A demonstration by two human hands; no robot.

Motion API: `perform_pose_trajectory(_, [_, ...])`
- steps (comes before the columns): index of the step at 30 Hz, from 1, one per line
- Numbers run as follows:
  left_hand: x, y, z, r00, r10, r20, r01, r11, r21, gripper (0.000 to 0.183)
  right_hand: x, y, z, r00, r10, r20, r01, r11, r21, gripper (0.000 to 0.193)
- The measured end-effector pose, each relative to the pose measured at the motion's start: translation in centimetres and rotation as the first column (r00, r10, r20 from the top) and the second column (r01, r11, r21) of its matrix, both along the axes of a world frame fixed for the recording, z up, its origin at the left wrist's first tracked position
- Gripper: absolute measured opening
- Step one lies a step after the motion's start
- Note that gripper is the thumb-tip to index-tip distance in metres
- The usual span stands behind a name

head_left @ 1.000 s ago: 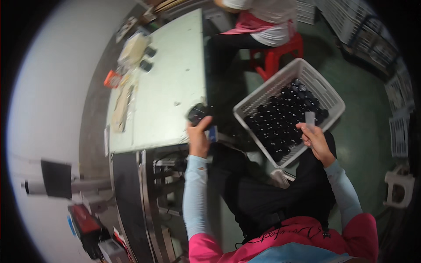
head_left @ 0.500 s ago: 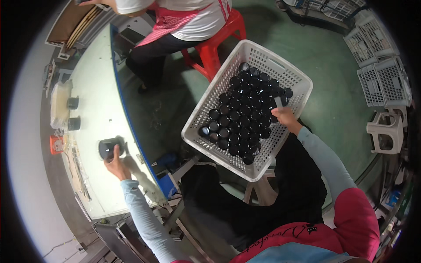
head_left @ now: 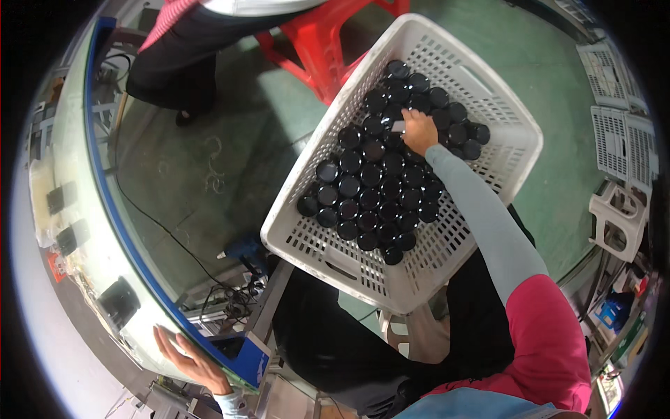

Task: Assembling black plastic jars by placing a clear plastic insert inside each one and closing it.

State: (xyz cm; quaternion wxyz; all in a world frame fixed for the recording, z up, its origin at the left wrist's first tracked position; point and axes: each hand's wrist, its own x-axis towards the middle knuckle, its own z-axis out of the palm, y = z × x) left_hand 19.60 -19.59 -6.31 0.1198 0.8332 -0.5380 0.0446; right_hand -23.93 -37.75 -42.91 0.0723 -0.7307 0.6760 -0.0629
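A light-grey plastic crate (head_left: 464, 56) holds many glossy black round pieces (head_left: 372, 149), like jars or caps, packed side by side. Over them, my right hand (head_left: 420, 131) is closed on a small flat light-grey piece (head_left: 398, 126), whose kind I cannot make out. My left hand (head_left: 187, 357) lies by the near edge of the pale table (head_left: 150, 293), fingers stretched out and holding nothing. A dark cylinder (head_left: 118, 303) stands on that table beyond my left fingers, apart from them. Two more dark cylinders (head_left: 61, 198) sit farther along the table.
A person in dark trousers (head_left: 171, 63) sits at the far side near a red stool (head_left: 314, 52). Cables and a blue tool (head_left: 243, 249) lie below the blue table edge. White stools (head_left: 618, 222) and stacked crates (head_left: 611, 133) stand at the right.
My left hand has let go of the dark cylinder and drawn back to the table's near edge. My right hand has moved left over the black pieces. The view has shifted.
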Motion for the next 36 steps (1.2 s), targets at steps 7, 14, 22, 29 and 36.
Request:
perform_pose_trajectory(7, [-1.3, -0.6, 0.6, 0.997, -0.049, 0.065, 0.045, 0.997, 0.06, 0.051, 1.6, -2.4, -4.5, 0.974, 0.043, -0.224, -0.046, 0.999, -0.007, 0.03])
perform_pose_trajectory(14, [-0.4, -0.6, 0.1, 0.987, -0.091, 0.134, 0.085, 0.995, 0.05, 0.05, 0.9, 0.1, -0.3, 0.995, 0.018, -0.093, 0.007, 0.966, 0.259, 0.045])
perform_pose_trajectory(22, [0.7, -0.1, -1.0, 0.999, 0.005, -0.038, -0.007, 0.998, -0.064, 0.052, -0.1, 7.8, 15.6, 0.865, -0.057, 0.499, -0.079, 0.965, 0.248, 0.064])
perform_pose_trajectory(29, [-11.1, 1.8, -0.4, 0.839, -0.444, -0.313, 0.335, 0.877, -0.345, 0.044, 0.8, 15.9, 30.9, 0.69, 0.091, 0.718, -0.242, 0.964, 0.11, 0.062])
perform_pose_trajectory(36, [-23.6, 9.2, -1.1, -0.317, -0.183, -0.931, 0.002, 0.981, -0.194, 0.035, 4.5, 23.9, 40.9, 0.69, 0.524, 0.5, -0.497, 0.845, -0.199, 0.064])
